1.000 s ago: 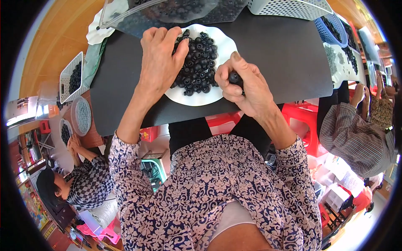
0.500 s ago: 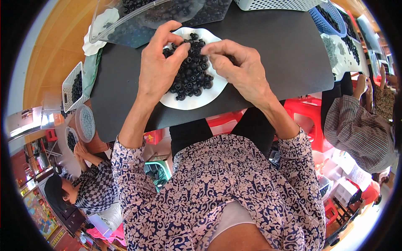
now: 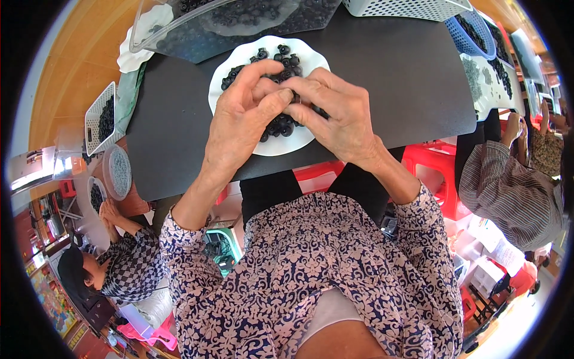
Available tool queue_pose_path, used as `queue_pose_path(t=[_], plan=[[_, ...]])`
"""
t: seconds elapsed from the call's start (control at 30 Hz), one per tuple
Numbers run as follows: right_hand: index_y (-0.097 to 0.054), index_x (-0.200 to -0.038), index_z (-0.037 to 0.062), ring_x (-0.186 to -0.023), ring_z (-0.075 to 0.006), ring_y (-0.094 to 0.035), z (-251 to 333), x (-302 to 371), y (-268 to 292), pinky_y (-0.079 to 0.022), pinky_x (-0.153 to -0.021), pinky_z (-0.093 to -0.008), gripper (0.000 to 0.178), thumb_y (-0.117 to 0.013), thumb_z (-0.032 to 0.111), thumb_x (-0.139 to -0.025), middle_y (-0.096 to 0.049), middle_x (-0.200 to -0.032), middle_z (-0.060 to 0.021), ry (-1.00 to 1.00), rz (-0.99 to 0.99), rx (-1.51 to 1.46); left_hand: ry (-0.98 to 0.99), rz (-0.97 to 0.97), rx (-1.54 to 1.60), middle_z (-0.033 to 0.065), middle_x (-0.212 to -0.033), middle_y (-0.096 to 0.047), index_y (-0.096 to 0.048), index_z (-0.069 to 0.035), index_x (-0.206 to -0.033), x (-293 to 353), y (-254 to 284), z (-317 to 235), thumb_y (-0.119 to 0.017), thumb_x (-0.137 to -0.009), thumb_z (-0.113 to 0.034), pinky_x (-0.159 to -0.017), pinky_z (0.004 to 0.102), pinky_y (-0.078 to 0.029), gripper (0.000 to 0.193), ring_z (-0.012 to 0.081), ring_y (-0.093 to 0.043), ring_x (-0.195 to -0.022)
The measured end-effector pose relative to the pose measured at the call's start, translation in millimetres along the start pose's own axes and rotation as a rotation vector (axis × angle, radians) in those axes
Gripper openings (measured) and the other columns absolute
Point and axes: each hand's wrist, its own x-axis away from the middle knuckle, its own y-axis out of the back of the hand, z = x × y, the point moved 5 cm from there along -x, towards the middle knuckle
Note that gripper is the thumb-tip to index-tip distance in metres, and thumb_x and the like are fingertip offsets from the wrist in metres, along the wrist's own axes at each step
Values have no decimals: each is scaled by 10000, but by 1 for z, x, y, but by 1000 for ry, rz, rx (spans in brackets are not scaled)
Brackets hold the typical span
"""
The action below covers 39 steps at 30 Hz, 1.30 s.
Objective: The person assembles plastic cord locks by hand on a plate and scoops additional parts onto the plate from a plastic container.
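Over a white wavy-rimmed plate (image 3: 220,81), my two hands meet with their fingertips close together. A small black round piece (image 3: 295,96) shows between them. My left hand (image 3: 236,122) pinches it with thumb and forefinger. From the other side my right hand (image 3: 344,116) closes its thumb and fingers on the same piece. Beneath lies a pile of small black round pieces (image 3: 280,127), some showing a round hole or ring on top. Much of the pile is hidden by my fingers. The plate rests on a dark table (image 3: 406,72).
At the far left stands a clear tub (image 3: 239,27) of black pieces. A white basket (image 3: 406,7) and a blue basket (image 3: 472,36) are at the back right. Co-workers sit at left (image 3: 134,266) and right (image 3: 508,194). A red stool (image 3: 442,173) stands by the table.
My hands have come together from apart, the right moving left, and a black piece now shows between their fingertips. The plate appears turned or shifted slightly left, with its pieces lying differently.
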Motion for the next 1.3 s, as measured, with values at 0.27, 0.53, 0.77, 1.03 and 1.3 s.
queue_pose_path(t=[0.27, 0.53, 0.77, 1.03, 1.3], plan=[[-679, -943, -2, -671, -97, -572, -16, 22, 21, -450, -580, -245, 133, -686, 65, -828, -613, -730, -20, -357, 39, -260, -659, 8, -1125, 127, -901, -628, -644, -34, -1043, -46, 3, -25, -593, -849, -39, -853, 375, -460, 201, 319, -571, -910], [-618, -1051, -1, -525, -23, -390, -37, 42, 26, -249, -425, -186, 198, -497, 10, -896, -579, -796, -23, -681, 42, -915, -532, 46, -1653, 153, -927, -626, -620, 10, -905, -71, -21, -8, -591, -842, -75, -851, 417, -438, 110, 312, -561, -928], [-645, -1043, 5, -532, -26, -415, -34, 18, 25, -289, -447, -184, 209, -516, 2, -879, -579, -791, -6, -595, 50, -842, -558, 22, -1295, 120, -852, -645, -617, 26, -917, -59, -7, -19, -599, -846, -95, -822, 374, -456, 142, 240, -585, -880], [-686, -1029, 34, -679, -87, -542, -15, -21, 14, -459, -631, -260, 282, -747, 96, -760, -602, -743, -24, -188, 110, -209, 82, 44, 105, 4, -761, -602, -670, -15, -963, -15, 6, -4, -593, -944, -228, -764, 222, -437, 227, 82, -561, -773], [-667, -1054, 48, -655, -156, -592, 0, -18, -7, -489, -604, -277, 319, -758, 111, -754, -620, -776, -64, 4, 229, -74, 54, 24, -97, -8, -692, -593, -677, -32, -882, 8, 11, 2, -610, -943, -320, -554, 189, -363, 302, 39, -497, -630]])
